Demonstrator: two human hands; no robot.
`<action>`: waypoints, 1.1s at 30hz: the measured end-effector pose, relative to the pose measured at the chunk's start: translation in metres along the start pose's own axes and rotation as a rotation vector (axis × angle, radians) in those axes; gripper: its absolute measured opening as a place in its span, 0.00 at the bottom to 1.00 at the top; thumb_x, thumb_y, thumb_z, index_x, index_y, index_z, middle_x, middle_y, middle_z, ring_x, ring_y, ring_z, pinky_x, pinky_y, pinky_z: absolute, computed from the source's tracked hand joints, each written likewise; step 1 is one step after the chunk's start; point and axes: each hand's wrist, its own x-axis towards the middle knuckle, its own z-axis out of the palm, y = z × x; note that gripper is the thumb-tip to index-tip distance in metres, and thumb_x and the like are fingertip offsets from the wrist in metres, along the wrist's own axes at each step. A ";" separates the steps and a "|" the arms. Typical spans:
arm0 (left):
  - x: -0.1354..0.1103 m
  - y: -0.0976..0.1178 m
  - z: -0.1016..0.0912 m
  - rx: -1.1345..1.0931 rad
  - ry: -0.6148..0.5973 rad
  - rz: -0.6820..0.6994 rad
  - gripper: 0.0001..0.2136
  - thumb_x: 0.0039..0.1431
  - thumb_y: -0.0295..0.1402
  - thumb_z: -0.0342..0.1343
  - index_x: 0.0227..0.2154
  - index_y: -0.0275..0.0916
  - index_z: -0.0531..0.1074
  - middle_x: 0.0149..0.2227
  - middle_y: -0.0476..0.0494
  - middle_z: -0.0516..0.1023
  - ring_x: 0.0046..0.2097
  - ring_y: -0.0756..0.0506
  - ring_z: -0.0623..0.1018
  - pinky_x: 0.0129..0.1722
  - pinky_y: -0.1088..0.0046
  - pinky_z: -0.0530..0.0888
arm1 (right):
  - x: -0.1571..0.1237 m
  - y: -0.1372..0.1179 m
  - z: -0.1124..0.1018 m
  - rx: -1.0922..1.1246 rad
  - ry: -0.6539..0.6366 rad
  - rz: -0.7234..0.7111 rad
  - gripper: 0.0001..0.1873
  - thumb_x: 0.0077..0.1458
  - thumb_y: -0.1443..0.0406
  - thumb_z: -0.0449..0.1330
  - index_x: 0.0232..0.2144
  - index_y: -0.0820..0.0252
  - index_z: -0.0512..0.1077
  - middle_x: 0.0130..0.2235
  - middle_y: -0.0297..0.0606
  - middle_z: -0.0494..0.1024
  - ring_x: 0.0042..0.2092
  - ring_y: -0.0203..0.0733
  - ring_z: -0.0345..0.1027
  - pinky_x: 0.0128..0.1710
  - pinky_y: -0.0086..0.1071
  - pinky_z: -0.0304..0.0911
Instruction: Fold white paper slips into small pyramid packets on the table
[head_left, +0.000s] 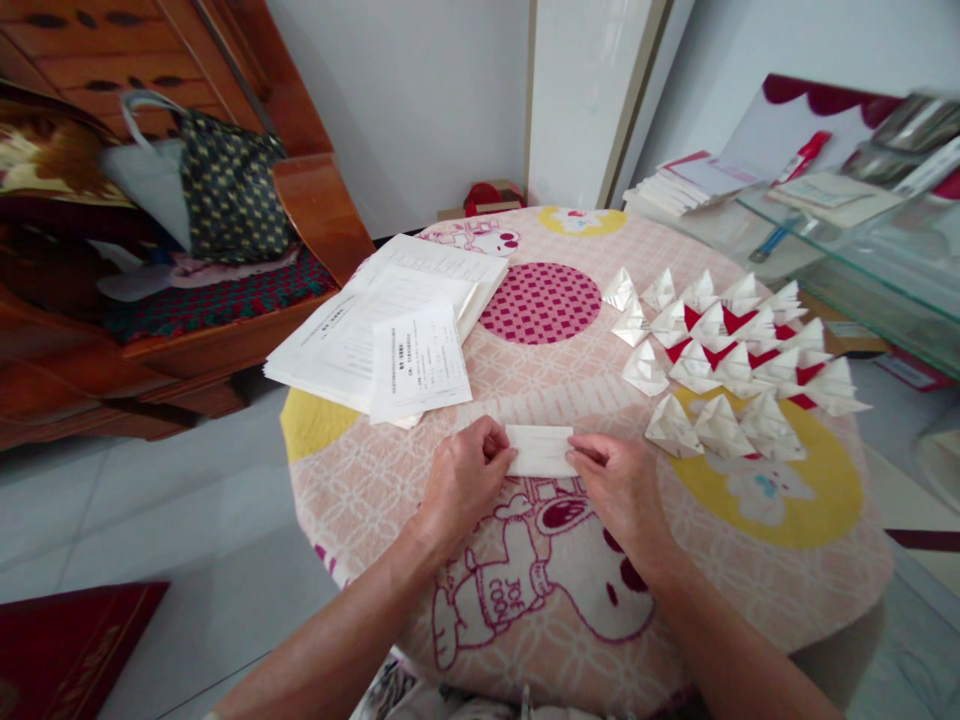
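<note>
Between my two hands is a small folded piece of white paper (540, 452), a flat rectangle held just over the patterned tablecloth (555, 390). My left hand (469, 475) pinches its left end between thumb and fingers. Its right end is gripped the same way by my right hand (615, 480). Beyond my right hand stand several folded paper shapes (720, 420) with pointed tops, set out in rows. A stack of printed sheets (352, 310) lies past my left hand, with a smaller printed sheet (421, 360) on top.
A wooden bench (315, 210) with a patterned bag (232, 190) stands at the left. On the right, a glass shelf (847, 235) holds a red marker-like item (804, 157) and papers. More paper (679, 190) is piled behind the folded shapes. A dark red object (75, 640) lies on the floor.
</note>
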 end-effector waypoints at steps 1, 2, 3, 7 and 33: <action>0.000 0.000 0.000 0.002 -0.002 0.000 0.02 0.55 0.29 0.58 0.29 0.38 0.70 0.25 0.51 0.74 0.27 0.50 0.73 0.27 0.77 0.65 | 0.000 -0.001 0.000 -0.008 -0.005 0.009 0.16 0.52 0.63 0.59 0.39 0.62 0.83 0.35 0.42 0.85 0.35 0.46 0.79 0.37 0.34 0.69; 0.000 0.000 0.000 0.004 -0.003 0.001 0.02 0.55 0.29 0.58 0.29 0.38 0.70 0.25 0.51 0.74 0.27 0.50 0.73 0.27 0.77 0.65 | 0.000 -0.001 0.000 -0.014 -0.008 0.017 0.17 0.52 0.63 0.59 0.40 0.62 0.83 0.35 0.43 0.85 0.35 0.46 0.79 0.37 0.34 0.69; 0.000 0.000 0.000 0.008 -0.003 0.003 0.02 0.55 0.29 0.58 0.29 0.38 0.70 0.25 0.51 0.74 0.28 0.50 0.73 0.27 0.77 0.65 | 0.000 -0.001 0.000 -0.018 -0.009 0.024 0.17 0.51 0.63 0.59 0.40 0.62 0.83 0.35 0.43 0.85 0.35 0.47 0.79 0.37 0.34 0.69; 0.000 0.001 0.000 0.024 0.002 0.013 0.02 0.55 0.28 0.58 0.29 0.38 0.71 0.26 0.51 0.75 0.28 0.51 0.73 0.28 0.76 0.65 | 0.001 -0.001 0.000 -0.025 -0.013 0.016 0.16 0.51 0.64 0.60 0.40 0.62 0.83 0.36 0.43 0.85 0.35 0.47 0.79 0.37 0.34 0.69; 0.012 -0.008 0.001 0.266 0.026 0.563 0.13 0.55 0.18 0.51 0.40 0.37 0.75 0.48 0.40 0.76 0.50 0.44 0.76 0.47 0.65 0.75 | 0.006 -0.004 0.000 -0.091 -0.032 0.026 0.14 0.52 0.66 0.60 0.38 0.61 0.83 0.37 0.43 0.85 0.39 0.47 0.79 0.40 0.34 0.68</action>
